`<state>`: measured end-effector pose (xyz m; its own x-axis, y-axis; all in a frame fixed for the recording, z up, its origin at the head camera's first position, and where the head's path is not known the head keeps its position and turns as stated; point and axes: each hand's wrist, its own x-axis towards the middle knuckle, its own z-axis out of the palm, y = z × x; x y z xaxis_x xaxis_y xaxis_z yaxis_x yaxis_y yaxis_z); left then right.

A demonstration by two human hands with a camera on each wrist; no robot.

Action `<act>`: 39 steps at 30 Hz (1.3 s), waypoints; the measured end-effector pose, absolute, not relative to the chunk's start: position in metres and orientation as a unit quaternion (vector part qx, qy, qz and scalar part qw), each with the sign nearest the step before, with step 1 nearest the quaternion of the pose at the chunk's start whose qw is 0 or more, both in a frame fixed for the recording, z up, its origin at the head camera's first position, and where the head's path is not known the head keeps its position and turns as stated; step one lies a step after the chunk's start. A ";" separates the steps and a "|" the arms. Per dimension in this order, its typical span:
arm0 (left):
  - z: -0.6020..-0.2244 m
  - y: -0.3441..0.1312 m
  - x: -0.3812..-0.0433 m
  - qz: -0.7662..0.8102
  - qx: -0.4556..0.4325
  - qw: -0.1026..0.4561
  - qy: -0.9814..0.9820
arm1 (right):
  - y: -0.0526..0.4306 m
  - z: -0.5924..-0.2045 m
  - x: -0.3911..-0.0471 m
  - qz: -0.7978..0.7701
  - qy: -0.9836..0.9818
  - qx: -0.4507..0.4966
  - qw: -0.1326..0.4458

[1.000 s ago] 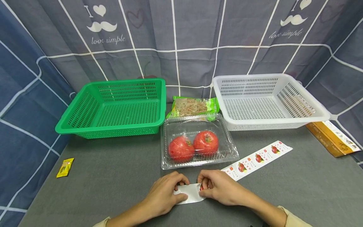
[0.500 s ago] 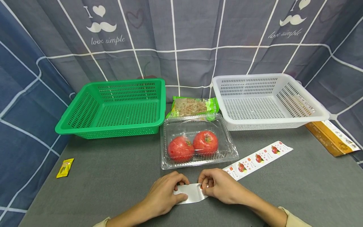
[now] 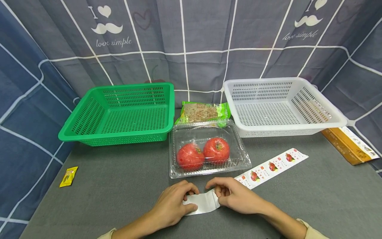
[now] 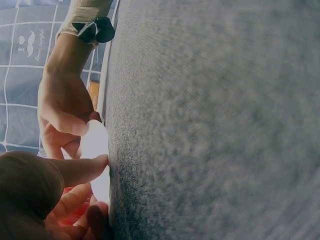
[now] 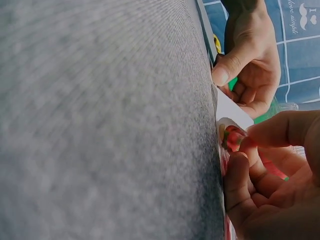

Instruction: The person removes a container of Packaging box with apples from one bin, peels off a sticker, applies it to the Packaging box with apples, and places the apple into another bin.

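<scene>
A strip of stickers [image 3: 272, 166] printed with red fruit runs diagonally over the grey table to my right hand. Its bare white backing [image 3: 199, 202] lies between my two hands. My left hand [image 3: 172, 204] holds the left end of this backing, thumb at the near edge and fingers at the far edge. My right hand [image 3: 238, 196] pinches the strip where the backing bends up. A printed fruit sticker [image 5: 233, 138] shows at its fingertips in the right wrist view. Just beyond the hands, a clear plastic box [image 3: 191, 131] holds two red apples [image 3: 217, 150].
A green basket [image 3: 119, 136] stands at back left and a white basket [image 3: 293, 127] at back right. Between them lies a green food packet [image 3: 198, 112]. A small yellow packet [image 3: 68, 176] is at far left, and a brown and white box [image 3: 350, 146] at far right.
My right hand has shifted slightly right, its index finger lifting off the strip. The backing's right end now bends upward, with more white showing. My left hand has stayed in place.
</scene>
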<state>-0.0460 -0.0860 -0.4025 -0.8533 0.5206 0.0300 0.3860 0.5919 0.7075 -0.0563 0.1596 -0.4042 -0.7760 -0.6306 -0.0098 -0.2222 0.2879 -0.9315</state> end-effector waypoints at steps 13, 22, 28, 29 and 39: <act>-0.402 -0.085 -0.046 0.368 0.256 0.090 0.889 | 0.162 -0.403 -0.052 -0.498 0.801 -0.280 0.179; -0.403 -0.085 -0.046 0.366 0.257 0.087 0.890 | 0.166 -0.402 -0.050 -0.548 0.760 -0.278 0.210; -0.402 -0.086 -0.046 0.360 0.268 0.082 0.890 | 0.169 -0.396 -0.045 -0.550 0.756 -0.288 0.208; -0.402 -0.086 -0.046 0.358 0.269 0.081 0.890 | 0.169 -0.394 -0.044 -0.545 0.761 -0.289 0.202; -0.401 -0.086 -0.047 0.351 0.267 0.090 0.893 | 0.177 -0.379 -0.038 -0.508 0.801 -0.288 0.133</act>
<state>-0.0466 -0.0855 -0.4008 -0.8414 0.5397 0.0270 0.4140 0.6116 0.6742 -0.0385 0.1771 -0.3790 -0.7991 -0.5961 0.0784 -0.3256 0.3194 -0.8899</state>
